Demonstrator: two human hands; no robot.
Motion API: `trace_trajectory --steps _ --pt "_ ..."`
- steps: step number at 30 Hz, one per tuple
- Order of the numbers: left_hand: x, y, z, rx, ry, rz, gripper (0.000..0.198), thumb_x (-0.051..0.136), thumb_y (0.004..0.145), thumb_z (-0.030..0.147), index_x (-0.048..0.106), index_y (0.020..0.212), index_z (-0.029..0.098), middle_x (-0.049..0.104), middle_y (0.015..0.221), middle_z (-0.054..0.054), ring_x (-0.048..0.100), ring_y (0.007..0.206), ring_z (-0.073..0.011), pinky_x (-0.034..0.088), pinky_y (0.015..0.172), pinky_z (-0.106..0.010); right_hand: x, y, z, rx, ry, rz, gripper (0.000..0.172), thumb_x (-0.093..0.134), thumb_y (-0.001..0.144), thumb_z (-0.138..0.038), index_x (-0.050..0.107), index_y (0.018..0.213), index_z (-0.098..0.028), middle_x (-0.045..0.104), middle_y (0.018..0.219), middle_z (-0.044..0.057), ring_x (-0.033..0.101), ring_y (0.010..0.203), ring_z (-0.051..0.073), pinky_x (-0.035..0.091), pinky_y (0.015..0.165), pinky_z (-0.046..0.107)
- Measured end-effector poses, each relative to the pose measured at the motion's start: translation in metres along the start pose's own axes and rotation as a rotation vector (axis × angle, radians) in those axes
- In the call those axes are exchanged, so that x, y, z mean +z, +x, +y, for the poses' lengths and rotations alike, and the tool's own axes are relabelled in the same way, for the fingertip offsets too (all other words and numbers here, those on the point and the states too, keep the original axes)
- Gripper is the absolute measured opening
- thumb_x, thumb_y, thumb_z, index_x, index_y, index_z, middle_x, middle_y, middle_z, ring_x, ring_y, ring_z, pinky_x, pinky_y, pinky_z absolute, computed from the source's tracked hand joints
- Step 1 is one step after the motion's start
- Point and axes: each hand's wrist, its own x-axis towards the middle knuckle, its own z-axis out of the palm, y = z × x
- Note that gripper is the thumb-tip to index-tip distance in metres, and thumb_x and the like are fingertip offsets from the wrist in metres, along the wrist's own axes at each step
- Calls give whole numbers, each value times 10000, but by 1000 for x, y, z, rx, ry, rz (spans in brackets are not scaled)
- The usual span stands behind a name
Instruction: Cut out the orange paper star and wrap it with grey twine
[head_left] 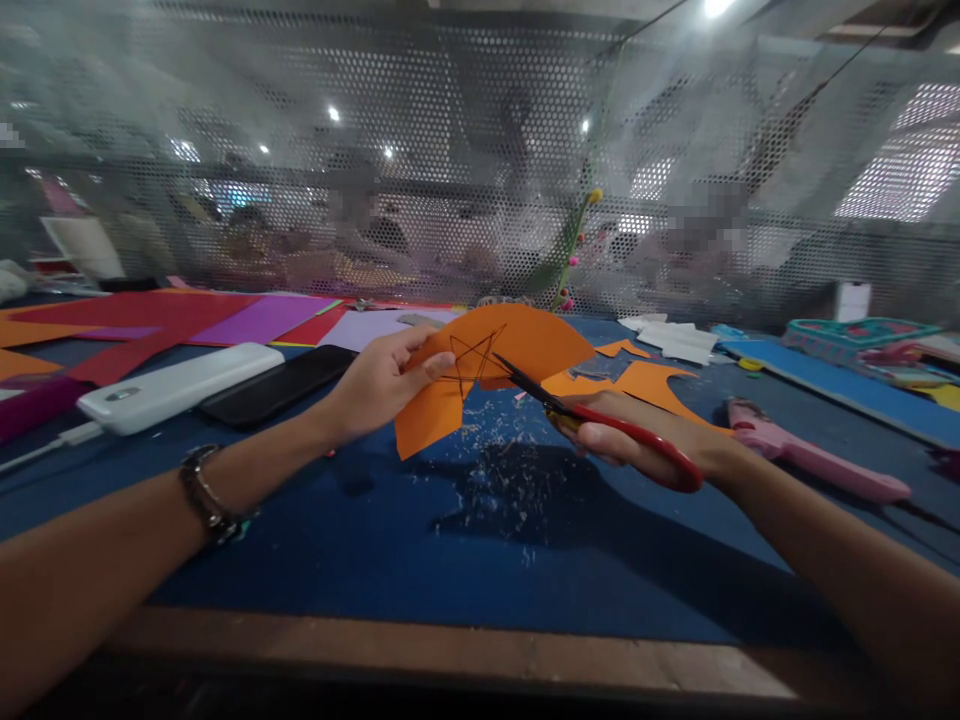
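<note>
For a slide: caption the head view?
Left hand holds star-marked orange paper while right hand cuts it with red scissors.

Orange paper (480, 370) is showing a matt, smooth face; scissors (652, 445) are showing glossy red plastic handles and dark metal blades. Blue mat (375, 540) is lying matt and cloth-like over a worn wooden table edge (450, 645); white power bank (176, 388) is gleaming as smooth plastic.

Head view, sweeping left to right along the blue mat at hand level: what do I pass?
white device → black phone → left hand → orange paper → right hand, gripping the red scissors → pink tool
</note>
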Motion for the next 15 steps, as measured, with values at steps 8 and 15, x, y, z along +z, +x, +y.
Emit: trace_trajectory --steps 8,15 --pt "0 0 1 -42 -52 -15 245 525 775 348 579 902 145 661 772 -16 617 666 -116 471 519 -149 2 1 -1 -17 4 2 589 94 764 -715 315 631 -185 385 623 17 352 524 103 314 497 262" --pt "0 0 2 -40 -52 -22 255 534 769 356 583 908 148 665 793 -17 621 667 -116 485 535 -156 2 3 0 43 13 -1 622 83 724 -753 320 630 -185 376 611 15 357 523 107 316 500 270"
